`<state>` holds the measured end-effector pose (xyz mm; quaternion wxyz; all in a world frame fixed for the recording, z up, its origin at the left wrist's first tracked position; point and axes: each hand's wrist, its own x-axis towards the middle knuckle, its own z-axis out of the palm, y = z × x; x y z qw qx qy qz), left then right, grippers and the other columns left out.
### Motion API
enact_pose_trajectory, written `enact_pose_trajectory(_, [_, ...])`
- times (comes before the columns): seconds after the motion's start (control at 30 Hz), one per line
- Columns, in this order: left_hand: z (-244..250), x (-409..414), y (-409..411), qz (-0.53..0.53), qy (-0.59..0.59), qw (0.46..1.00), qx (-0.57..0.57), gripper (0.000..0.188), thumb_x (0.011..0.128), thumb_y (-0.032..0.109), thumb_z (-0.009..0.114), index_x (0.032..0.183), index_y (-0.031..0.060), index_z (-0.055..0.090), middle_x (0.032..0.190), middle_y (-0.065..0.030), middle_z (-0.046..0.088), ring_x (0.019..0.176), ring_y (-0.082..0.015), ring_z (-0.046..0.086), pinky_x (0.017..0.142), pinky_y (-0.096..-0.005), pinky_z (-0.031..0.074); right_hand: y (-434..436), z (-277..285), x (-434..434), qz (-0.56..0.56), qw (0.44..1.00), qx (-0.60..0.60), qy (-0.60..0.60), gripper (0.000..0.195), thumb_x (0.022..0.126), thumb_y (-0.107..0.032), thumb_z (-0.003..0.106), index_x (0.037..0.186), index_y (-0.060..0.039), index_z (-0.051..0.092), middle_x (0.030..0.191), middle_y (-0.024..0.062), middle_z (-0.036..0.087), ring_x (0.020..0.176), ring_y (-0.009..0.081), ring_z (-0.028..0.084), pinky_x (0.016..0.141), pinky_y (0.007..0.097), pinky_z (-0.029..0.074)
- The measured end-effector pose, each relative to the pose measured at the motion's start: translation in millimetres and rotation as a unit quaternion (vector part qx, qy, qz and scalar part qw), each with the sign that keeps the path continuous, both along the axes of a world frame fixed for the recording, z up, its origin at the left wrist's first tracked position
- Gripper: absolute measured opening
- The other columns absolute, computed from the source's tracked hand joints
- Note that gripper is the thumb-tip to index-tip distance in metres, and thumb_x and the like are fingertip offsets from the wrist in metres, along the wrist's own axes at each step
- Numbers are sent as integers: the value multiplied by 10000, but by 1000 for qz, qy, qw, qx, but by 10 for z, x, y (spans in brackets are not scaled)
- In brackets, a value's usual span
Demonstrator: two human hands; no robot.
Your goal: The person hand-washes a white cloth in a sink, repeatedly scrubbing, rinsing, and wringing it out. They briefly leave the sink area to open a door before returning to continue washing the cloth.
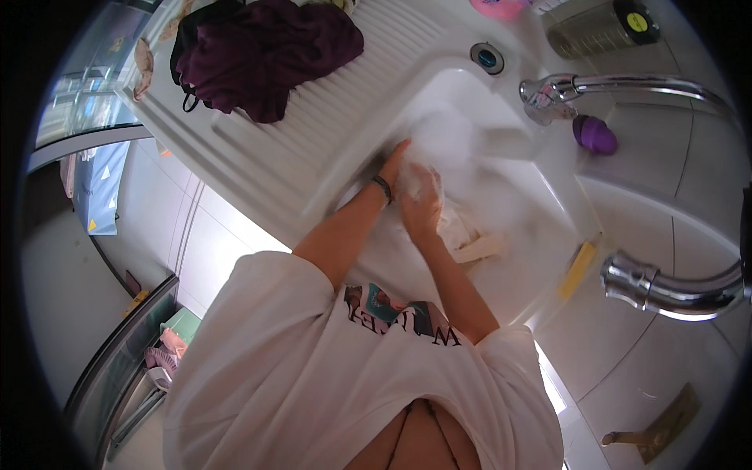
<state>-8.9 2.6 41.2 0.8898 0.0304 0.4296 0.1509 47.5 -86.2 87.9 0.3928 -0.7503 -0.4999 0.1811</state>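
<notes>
Both my hands are together in the white laundry sink (531, 167), at the foot of its ribbed washboard slope. My left hand (395, 167), with a dark band on the wrist, lies against the basin's left side, partly hidden by suds. Beside it my right hand (422, 197) is bent and coated with foam (449, 138). Whether the fingers grip any cloth cannot be made out. A pale wet cloth (455, 226) lies in the cloudy water, just right of my right wrist, and a cream-coloured part of it (484, 248) shows at the surface.
Dark purple clothing (270, 53) is heaped on the washboard. Chrome faucets (631, 85) (664, 288) reach in from the right. A purple object (596, 135) and a yellow bar (577, 270) lie at the sink's right edge. A clear measuring jug (599, 32) lies at the upper right.
</notes>
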Motion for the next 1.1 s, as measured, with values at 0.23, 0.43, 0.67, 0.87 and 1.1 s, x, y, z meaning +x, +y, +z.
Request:
enact_pose_trajectory(0.23, [-143, 88, -277, 4, -200, 979, -24, 475, 817, 414, 523, 1128, 56, 507, 1039, -72, 568, 909, -203, 543, 869, -345, 415, 28, 509, -202, -36, 975, 179, -127, 307, 631, -47, 655, 928, -33, 576, 982, 202, 564, 895, 384, 525, 782, 456, 422])
enact_pose_trajectory(0.43, [21, 177, -223, -9, -39, 999, 3, 379, 831, 299, 550, 1117, 55, 502, 1015, -65, 572, 876, -190, 553, 855, -343, 422, 82, 55, 194, 26, 993, 104, -50, 310, 633, -142, 710, 883, -48, 553, 891, 172, 570, 796, 374, 553, 667, 445, 446])
enact_pose_trajectory(0.67, [-497, -55, -228, -121, 370, 824, 412, 427, 797, 329, 574, 1055, -5, 509, 1011, -169, 574, 944, -283, 538, 836, -362, 412, 465, -259, 692, -133, 979, -142, 68, 455, 761, -248, 596, 1143, -61, 435, 1186, 189, 438, 1059, 352, 460, 857, 406, 386])
enact_pose_trajectory(0.87, [-879, -45, -309, -205, 438, 799, 357, 395, 786, 259, 593, 1055, -10, 484, 1031, -218, 529, 964, -321, 506, 870, -362, 399, 113, -712, 174, 121, 925, -315, -176, 621, 768, -305, 567, 1305, -103, 330, 1374, 158, 287, 1262, 347, 266, 866, 614, 327])
enact_pose_trajectory(1.1, [-586, 52, -316, -138, 461, 831, 277, 587, 800, 487, 490, 1142, 10, 504, 1161, -199, 498, 1087, -317, 471, 923, -362, 376, 226, -661, 540, -179, 885, -428, 38, 361, 686, -213, 613, 945, 38, 610, 925, 208, 624, 875, 347, 595, 802, 415, 444])
